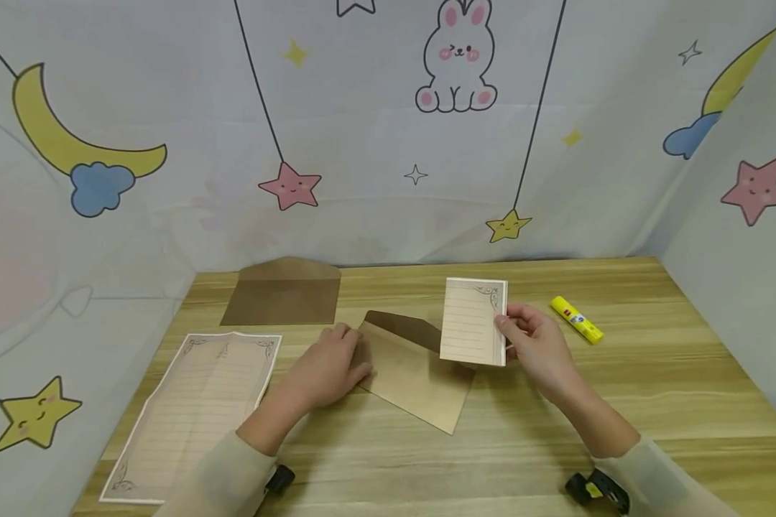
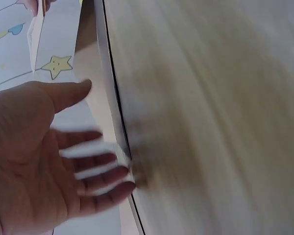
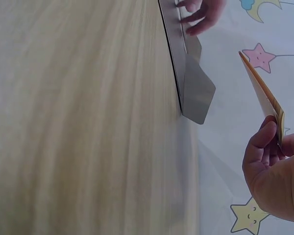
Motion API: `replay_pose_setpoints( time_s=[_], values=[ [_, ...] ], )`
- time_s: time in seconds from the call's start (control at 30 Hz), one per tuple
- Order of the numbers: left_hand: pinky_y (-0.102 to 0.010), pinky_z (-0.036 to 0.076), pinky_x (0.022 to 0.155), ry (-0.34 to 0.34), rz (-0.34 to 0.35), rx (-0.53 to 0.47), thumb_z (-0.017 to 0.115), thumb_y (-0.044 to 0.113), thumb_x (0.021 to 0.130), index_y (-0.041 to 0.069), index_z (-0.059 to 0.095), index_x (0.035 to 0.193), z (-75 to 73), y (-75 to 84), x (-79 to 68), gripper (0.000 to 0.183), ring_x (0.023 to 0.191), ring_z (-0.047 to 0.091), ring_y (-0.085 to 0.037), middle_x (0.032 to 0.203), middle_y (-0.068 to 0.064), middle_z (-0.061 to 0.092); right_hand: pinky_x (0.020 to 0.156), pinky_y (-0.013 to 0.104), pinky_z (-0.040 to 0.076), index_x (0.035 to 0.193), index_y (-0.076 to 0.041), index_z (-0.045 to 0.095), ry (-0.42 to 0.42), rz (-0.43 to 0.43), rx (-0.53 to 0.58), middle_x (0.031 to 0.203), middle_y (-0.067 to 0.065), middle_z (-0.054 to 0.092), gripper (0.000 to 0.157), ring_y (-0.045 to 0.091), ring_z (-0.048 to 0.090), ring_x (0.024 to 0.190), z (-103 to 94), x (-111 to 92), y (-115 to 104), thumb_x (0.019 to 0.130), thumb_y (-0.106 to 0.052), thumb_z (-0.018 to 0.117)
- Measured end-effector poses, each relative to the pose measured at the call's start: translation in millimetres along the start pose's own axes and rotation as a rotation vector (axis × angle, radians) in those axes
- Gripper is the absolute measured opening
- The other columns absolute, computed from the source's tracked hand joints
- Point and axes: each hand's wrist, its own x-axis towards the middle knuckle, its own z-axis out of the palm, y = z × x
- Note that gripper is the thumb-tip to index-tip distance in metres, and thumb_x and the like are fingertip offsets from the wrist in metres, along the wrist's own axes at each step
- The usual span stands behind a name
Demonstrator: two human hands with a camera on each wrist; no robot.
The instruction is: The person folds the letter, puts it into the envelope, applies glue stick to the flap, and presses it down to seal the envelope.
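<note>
My right hand [image 1: 542, 352] pinches a folded sheet of lined letter paper [image 1: 468, 323] by its right edge, thumb in front. The paper is raised above the table and overlaps the right end of a tan envelope [image 1: 414, 384] in the head view. That envelope lies slanted on the table, its darker flap [image 1: 401, 325] on the far side; in the right wrist view the flap [image 3: 198, 93] stands up. My left hand [image 1: 326, 366] is at the envelope's left end, fingertips at its edge. The left wrist view shows the left hand's fingers [image 2: 105, 191] spread and nearly straight.
A flat, creased letter sheet [image 1: 200, 409] with corner ornaments lies at the left. Behind it is a brown envelope [image 1: 281, 301] with its flap open. A yellow glue stick [image 1: 577, 319] lies right of the right hand. A printed curtain [image 1: 375, 143] encloses the wooden table [image 1: 672, 373].
</note>
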Motion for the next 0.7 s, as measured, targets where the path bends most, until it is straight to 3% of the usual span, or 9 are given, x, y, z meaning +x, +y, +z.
replay_pose_setpoints(
  time_s=[0.13, 0.3, 0.5, 0.7],
  values=[
    [-0.056, 0.056, 0.087, 0.034, -0.252, -0.010, 0.082, 0.070, 0.082, -0.009, 0.055, 0.132, 8.5, 12.2, 4.4, 0.098, 0.111, 0.054, -0.041, 0.122, -0.025, 0.055, 0.067, 0.031, 0.061, 0.131, 0.005, 0.058, -0.003, -0.003, -0.005, 0.107, 0.015, 0.067, 0.031, 0.018, 0.066, 0.082, 2.3, -0.9, 0.4, 0.111, -0.018, 0.059],
    [-0.055, 0.057, 0.076, -0.005, -0.426, 0.011, 0.087, 0.080, 0.064, -0.010, 0.054, 0.126, 12.0, 24.3, 12.1, 0.114, 0.104, 0.055, -0.042, 0.116, -0.028, 0.052, 0.066, 0.033, 0.061, 0.131, 0.006, 0.059, -0.004, 0.002, -0.001, 0.106, 0.014, 0.067, 0.032, 0.018, 0.066, 0.082, 4.2, -2.5, 0.9, 0.111, -0.019, 0.060],
    [-0.056, 0.055, 0.078, -0.056, -0.504, -0.016, 0.093, 0.074, 0.061, -0.012, 0.051, 0.129, 8.4, 25.1, 19.8, 0.117, 0.102, 0.056, -0.043, 0.115, -0.029, 0.053, 0.067, 0.033, 0.061, 0.132, 0.005, 0.059, -0.007, 0.003, 0.004, 0.108, 0.015, 0.067, 0.032, 0.018, 0.067, 0.083, 5.1, -3.2, 1.1, 0.111, -0.019, 0.060],
    [-0.056, 0.052, 0.078, -0.060, -0.505, -0.034, 0.095, 0.073, 0.058, -0.009, 0.053, 0.123, 5.9, 21.7, 24.3, 0.113, 0.099, 0.053, -0.040, 0.114, -0.027, 0.053, 0.066, 0.032, 0.060, 0.132, 0.006, 0.059, -0.007, -0.003, 0.003, 0.108, 0.016, 0.067, 0.032, 0.017, 0.066, 0.082, 4.6, -3.2, 1.7, 0.111, -0.019, 0.059]
  ],
)
